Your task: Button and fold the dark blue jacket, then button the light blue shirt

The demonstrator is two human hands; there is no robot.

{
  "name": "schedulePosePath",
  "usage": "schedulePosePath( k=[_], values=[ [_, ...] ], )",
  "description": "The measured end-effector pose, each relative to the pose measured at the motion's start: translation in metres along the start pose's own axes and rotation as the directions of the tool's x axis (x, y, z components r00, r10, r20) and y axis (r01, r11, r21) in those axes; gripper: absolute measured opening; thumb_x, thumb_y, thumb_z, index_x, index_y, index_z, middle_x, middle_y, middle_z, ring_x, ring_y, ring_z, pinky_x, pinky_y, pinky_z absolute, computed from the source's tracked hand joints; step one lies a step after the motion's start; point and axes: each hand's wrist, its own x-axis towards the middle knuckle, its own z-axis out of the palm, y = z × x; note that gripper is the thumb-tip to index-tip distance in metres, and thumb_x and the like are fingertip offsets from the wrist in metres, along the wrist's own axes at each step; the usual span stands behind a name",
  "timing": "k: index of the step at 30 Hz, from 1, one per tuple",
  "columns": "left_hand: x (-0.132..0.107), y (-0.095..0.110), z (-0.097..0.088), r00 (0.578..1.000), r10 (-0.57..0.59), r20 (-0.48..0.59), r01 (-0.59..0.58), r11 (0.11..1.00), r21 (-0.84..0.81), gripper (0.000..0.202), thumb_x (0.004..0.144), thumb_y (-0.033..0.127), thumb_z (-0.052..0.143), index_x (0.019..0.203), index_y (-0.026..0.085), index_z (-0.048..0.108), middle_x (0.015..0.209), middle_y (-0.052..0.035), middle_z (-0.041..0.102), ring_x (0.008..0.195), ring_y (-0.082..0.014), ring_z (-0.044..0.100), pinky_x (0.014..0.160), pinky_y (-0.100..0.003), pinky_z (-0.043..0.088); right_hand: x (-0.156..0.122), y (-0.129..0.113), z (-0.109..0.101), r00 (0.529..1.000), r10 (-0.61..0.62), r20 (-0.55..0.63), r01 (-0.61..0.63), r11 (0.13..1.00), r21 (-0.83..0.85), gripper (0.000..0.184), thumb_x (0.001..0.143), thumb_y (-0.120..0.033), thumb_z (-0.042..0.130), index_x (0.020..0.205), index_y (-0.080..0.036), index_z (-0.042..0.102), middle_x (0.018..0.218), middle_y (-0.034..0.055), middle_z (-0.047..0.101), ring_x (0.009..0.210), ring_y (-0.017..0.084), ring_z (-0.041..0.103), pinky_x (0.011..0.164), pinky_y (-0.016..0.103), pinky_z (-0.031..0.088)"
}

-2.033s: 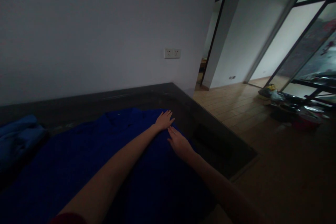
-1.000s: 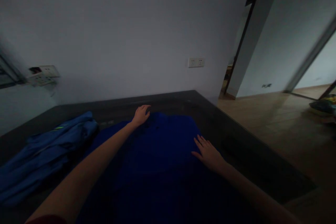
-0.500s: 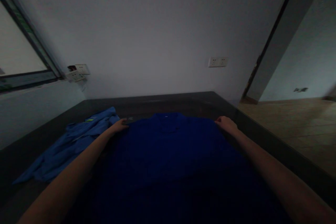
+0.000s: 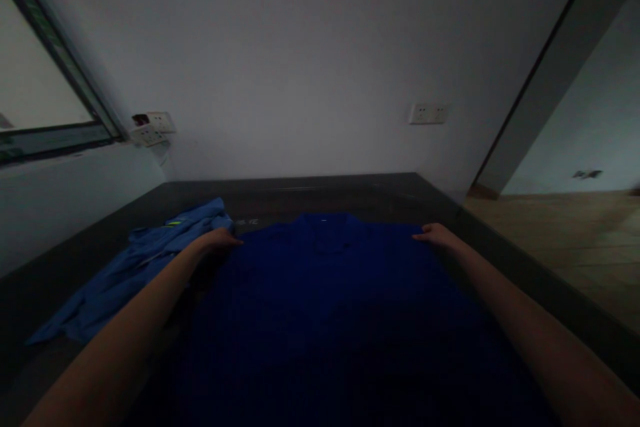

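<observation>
A dark blue collared shirt (image 4: pixel 320 287) lies spread out in front of me, its collar at the far end. My left hand (image 4: pixel 223 238) pinches the shirt at its left shoulder. At the opposite shoulder my right hand (image 4: pixel 433 235) is closed on the fabric, thumb and fingers together. The lower part of the shirt fades into deep shadow, so its hem and sleeves are hard to make out. To the left, partly behind my left forearm, lies a crumpled lighter blue garment (image 4: pixel 150 257) with a small yellow-green mark.
The dark tabletop (image 4: pixel 300 195) reaches back to a pale wall (image 4: pixel 300 80). Wall sockets (image 4: pixel 429 114) sit above it, and more sockets (image 4: pixel 153 128) hang at the left corner by a window (image 4: pixel 45 67). A tan floor (image 4: pixel 560 227) shows past the right edge.
The view has shifted slightly. My right hand has gone from loosely curled beside the shoulder to a flatter pinch on it. My left hand stays at the left shoulder, its fingers now closer together.
</observation>
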Motion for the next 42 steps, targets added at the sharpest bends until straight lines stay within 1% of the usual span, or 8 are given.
schedulePosePath(
  k=[5, 11, 17, 24, 30, 33, 37, 42],
  values=[
    [-0.004, -0.001, -0.001, 0.995, -0.041, 0.092, 0.043, 0.999, -0.025, 0.035, 0.062, 0.050, 0.064, 0.059, 0.017, 0.054, 0.053, 0.0000, 0.051, 0.051, -0.0147, 0.050, 0.048, -0.025, 0.040, -0.013, 0.002, 0.001, 1.000, 0.007, 0.000, -0.007, 0.994, 0.112, 0.023, 0.063, -0.036, 0.076, 0.063, -0.017, 0.063, 0.056, 0.0034, 0.061, 0.055, 0.017, 0.058, 0.053, 0.027, 0.043],
    [0.002, -0.004, 0.005, 0.979, 0.061, -0.194, -0.026, 0.984, 0.178, 0.023, 0.067, 0.039, 0.062, 0.063, 0.019, 0.049, 0.059, 0.0014, 0.053, 0.061, -0.0170, 0.055, 0.057, -0.025, 0.041, -0.005, -0.005, 0.012, 0.977, -0.034, -0.210, -0.006, 0.983, -0.185, 0.019, 0.070, -0.030, 0.069, 0.059, -0.018, 0.062, 0.053, 0.0000, 0.057, 0.054, 0.015, 0.057, 0.051, 0.025, 0.040],
    [-0.003, -0.002, 0.014, 0.935, 0.095, -0.343, 0.004, 0.961, 0.276, 0.015, 0.074, 0.033, 0.057, 0.074, 0.019, 0.056, 0.070, -0.0021, 0.060, 0.073, -0.0194, 0.059, 0.064, -0.026, 0.042, 0.013, -0.026, 0.027, 0.930, -0.119, -0.348, -0.006, 0.941, -0.337, 0.013, 0.075, -0.030, 0.068, 0.073, -0.018, 0.069, 0.074, 0.0059, 0.067, 0.074, 0.020, 0.064, 0.063, 0.027, 0.045],
    [-0.010, 0.012, 0.022, 0.897, 0.122, -0.425, 0.050, 0.927, 0.371, 0.017, 0.085, 0.029, 0.047, 0.094, 0.017, 0.057, 0.086, -0.0093, 0.066, 0.082, -0.0245, 0.063, 0.066, -0.029, 0.044, 0.034, -0.050, 0.042, 0.915, -0.048, -0.401, -0.097, 0.937, -0.334, 0.021, 0.080, -0.030, 0.064, 0.097, -0.021, 0.070, 0.096, 0.0102, 0.070, 0.092, 0.025, 0.066, 0.072, 0.030, 0.050],
    [-0.006, 0.017, 0.036, 0.885, 0.126, -0.448, 0.061, 0.923, 0.379, 0.019, 0.090, 0.029, 0.041, 0.100, 0.018, 0.054, 0.094, -0.0107, 0.066, 0.089, -0.0243, 0.064, 0.074, -0.031, 0.047, 0.034, -0.052, 0.056, 0.897, -0.061, -0.437, -0.105, 0.933, -0.345, 0.027, 0.087, -0.029, 0.054, 0.110, -0.019, 0.065, 0.105, 0.0128, 0.068, 0.097, 0.026, 0.065, 0.076, 0.033, 0.050],
    [0.000, 0.008, 0.042, 0.834, 0.238, -0.498, -0.048, 0.930, 0.365, 0.021, 0.089, 0.028, 0.043, 0.101, 0.015, 0.054, 0.102, -0.0129, 0.064, 0.100, -0.0240, 0.060, 0.086, -0.033, 0.046, 0.028, -0.048, 0.065, 0.874, -0.162, -0.458, -0.047, 0.910, -0.412, 0.036, 0.091, -0.023, 0.042, 0.124, -0.017, 0.056, 0.111, 0.0154, 0.065, 0.103, 0.026, 0.062, 0.082, 0.035, 0.048],
    [0.003, -0.003, 0.040, 0.773, 0.259, -0.579, -0.103, 0.952, 0.288, 0.036, 0.084, 0.021, 0.048, 0.119, 0.011, 0.048, 0.111, -0.0154, 0.059, 0.108, -0.0260, 0.056, 0.095, -0.038, 0.044, 0.020, -0.044, 0.068, 0.789, -0.372, -0.489, 0.025, 0.815, -0.579, 0.049, 0.092, -0.013, 0.022, 0.136, -0.011, 0.042, 0.118, 0.0216, 0.060, 0.106, 0.030, 0.057, 0.082, 0.042, 0.046],
    [-0.008, -0.001, 0.033, 0.762, 0.295, -0.576, -0.169, 0.950, 0.262, 0.049, 0.078, 0.006, 0.040, 0.127, 0.014, 0.046, 0.120, -0.0142, 0.056, 0.112, -0.0237, 0.055, 0.099, -0.038, 0.043, 0.006, -0.048, 0.061, 0.768, -0.484, -0.420, 0.122, 0.754, -0.646, 0.047, 0.091, -0.018, 0.027, 0.136, -0.014, 0.043, 0.129, 0.0193, 0.053, 0.117, 0.031, 0.048, 0.090, 0.045, 0.042]
  ],
)
